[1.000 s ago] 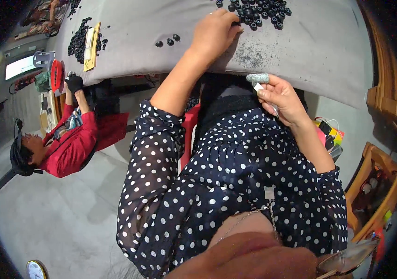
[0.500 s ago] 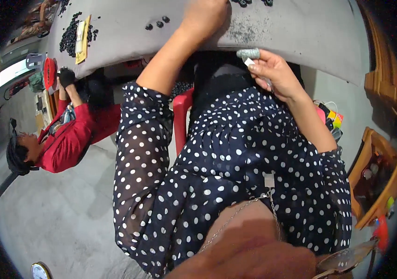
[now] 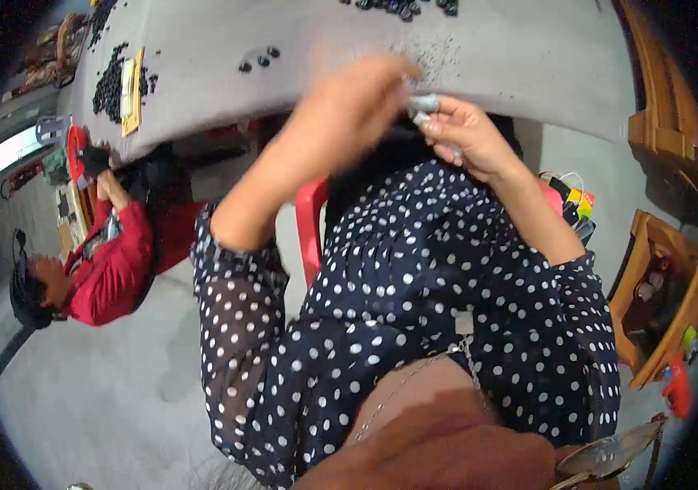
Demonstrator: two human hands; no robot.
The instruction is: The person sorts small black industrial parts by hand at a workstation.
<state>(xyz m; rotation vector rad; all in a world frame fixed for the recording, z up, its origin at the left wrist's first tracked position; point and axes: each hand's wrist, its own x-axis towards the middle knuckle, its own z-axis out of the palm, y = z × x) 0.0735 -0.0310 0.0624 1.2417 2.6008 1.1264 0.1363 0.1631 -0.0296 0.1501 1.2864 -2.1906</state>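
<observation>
Since the earlier frame the left hand (image 3: 357, 98) has come back from the far black pieces (image 3: 402, 8) and is now just beside the fingertips of the right hand (image 3: 471, 137). The left hand is blurred, its fingers bent, and I cannot tell whether it grips anything. The right hand pinches a small white piece (image 3: 421, 119) between thumb and fingers, over the near edge of the counter (image 3: 528, 69); one finger wears a pale wrap (image 3: 425, 103). Dark crumbs (image 3: 439, 59) lie beyond the hands, three black knobs (image 3: 260, 61) sit to the left, and further left a yellow-edged strip (image 3: 131, 94) lies beside a dark heap (image 3: 109, 91)
</observation>
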